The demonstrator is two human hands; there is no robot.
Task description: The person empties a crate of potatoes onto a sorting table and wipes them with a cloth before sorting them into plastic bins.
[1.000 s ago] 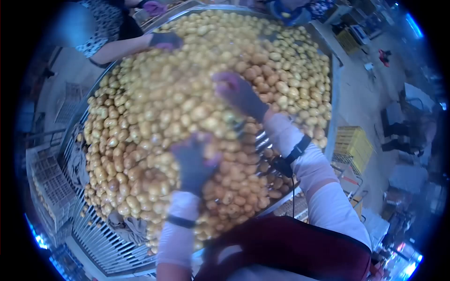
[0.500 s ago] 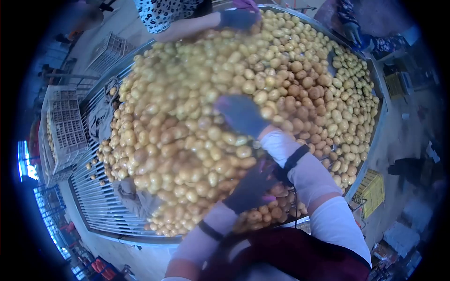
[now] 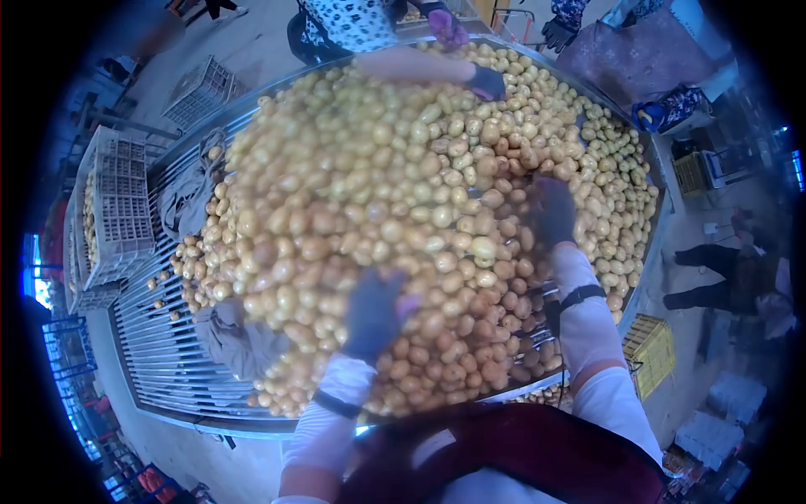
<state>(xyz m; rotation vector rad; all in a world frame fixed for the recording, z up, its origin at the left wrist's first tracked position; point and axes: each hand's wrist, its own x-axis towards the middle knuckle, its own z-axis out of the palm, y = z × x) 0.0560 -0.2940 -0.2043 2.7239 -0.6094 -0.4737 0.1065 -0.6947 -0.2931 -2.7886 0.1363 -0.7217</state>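
Note:
A broad heap of small, round, yellow-brown potatoes (image 3: 319, 244) covers most of a slatted metal table (image 3: 168, 370). Gloved in grey, my left hand (image 3: 374, 315) rests on the near middle of the heap, its fingers apart and somewhat blurred, with no potato visible in it. My right hand (image 3: 554, 210), in the same kind of glove, is on the browner potatoes at the right; its fingers are smeared and partly hidden, so its grip does not show. Bare slats show between some potatoes near it.
Grey cloths (image 3: 239, 340) lie on the left slats. Beyond the far edge a co-worker's gloved hand (image 3: 487, 82) touches the heap; another person's hand (image 3: 558, 34) is farther right. Crates stand left (image 3: 126, 202) and a yellow one (image 3: 646, 353) right.
My left hand has moved left and forward, away from the near right potatoes. My right hand has swung right from the middle of the heap. The far co-worker's hand has shifted right.

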